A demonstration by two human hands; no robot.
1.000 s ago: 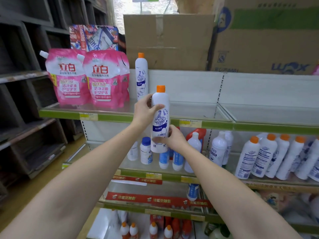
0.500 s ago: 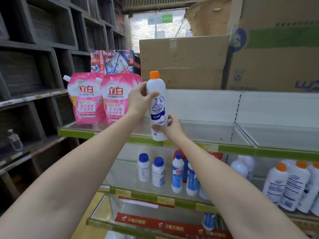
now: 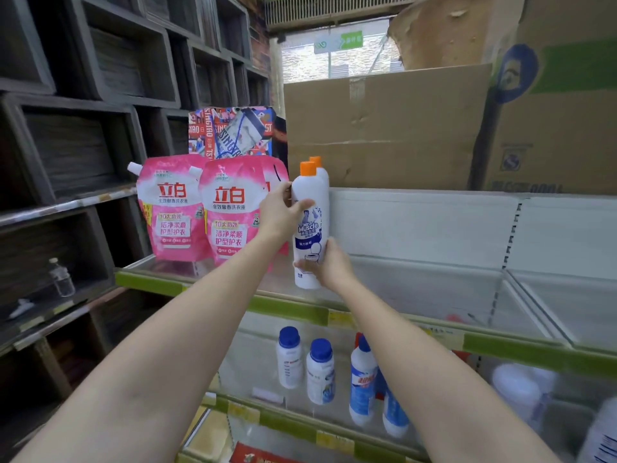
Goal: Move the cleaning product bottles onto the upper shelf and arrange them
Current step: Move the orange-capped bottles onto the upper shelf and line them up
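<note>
We are gripping 1 white cleaning bottle [image 3: 310, 228] with both hands, holding it upright over the upper shelf [image 3: 417, 295], directly in front of another orange-capped bottle [image 3: 320, 170] standing at its 12 o'clock. Our left hand [image 3: 278, 213] is wrapping the bottle's upper body from 9 o'clock, thumb lying across the front. Our right hand [image 3: 332, 262] is clasping the bottle's base from 4 o'clock. We cannot tell whether the base is touching the shelf. Cardboard boxes [image 3: 384, 128] are sitting at 1 o'clock. 2 pink detergent pouches [image 3: 200, 208] are standing at 9 o'clock on the shelf. Blue-capped bottles [image 3: 320, 372] are standing at 6 o'clock on the shelf below.
</note>
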